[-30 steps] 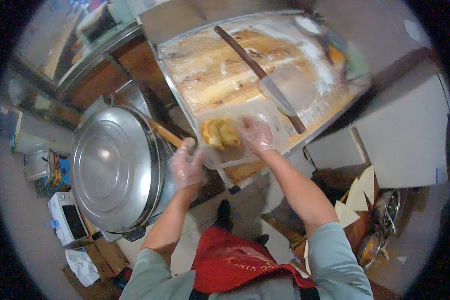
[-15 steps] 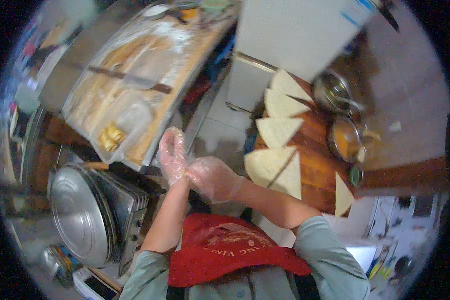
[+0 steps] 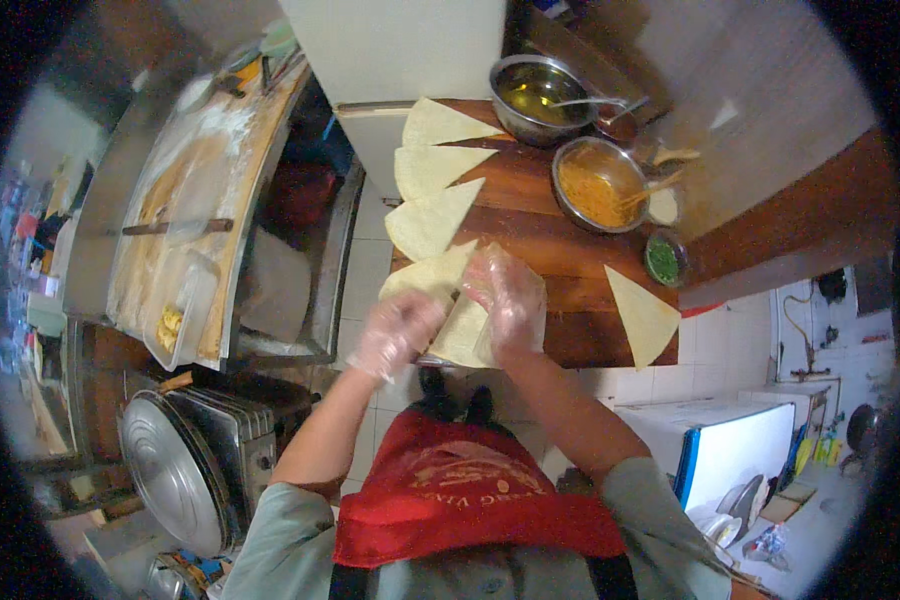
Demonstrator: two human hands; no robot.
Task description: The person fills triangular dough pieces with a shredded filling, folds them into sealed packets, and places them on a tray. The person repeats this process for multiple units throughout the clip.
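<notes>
Head view looks down on a wooden table (image 3: 530, 245) in the centre of the frame, where both hands wear thin clear plastic gloves. At frame centre the left hand (image 3: 395, 335) rests with its fingers curled on the near edge of a pale triangular dough sheet (image 3: 450, 320); whether it pinches the sheet or only presses on it cannot be told. Just beside it, the right hand (image 3: 510, 300) lies flat on the same sheet, fingers loosely spread, not clenched. Above these, toward the top of the frame, three more dough triangles (image 3: 425, 195) lie in a row along the table's left edge, and one separate triangle (image 3: 642, 315) sits well apart at the right. In the upper middle stand a metal bowl of oil (image 3: 535, 95) with a spoon and a metal bowl of orange filling (image 3: 600, 185), with a small green dish (image 3: 663, 258) just below. At the left of the frame runs a floured board (image 3: 185, 200), and in the lower left lies a large round metal lid (image 3: 165, 480).
</notes>
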